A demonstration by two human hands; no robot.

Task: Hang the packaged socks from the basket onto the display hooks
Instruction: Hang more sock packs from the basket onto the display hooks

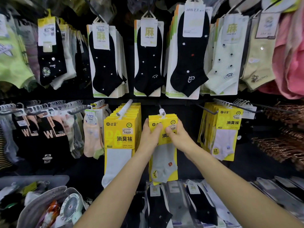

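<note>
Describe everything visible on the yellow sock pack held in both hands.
The yellow sock pack is a yellow card with black characters, a barcode sticker and a white hanger tab on top, carrying a grey ankle sock with an orange mark. It is held upright in the lower display row. The left hand and right hand pinch its upper card from either side.
</note>
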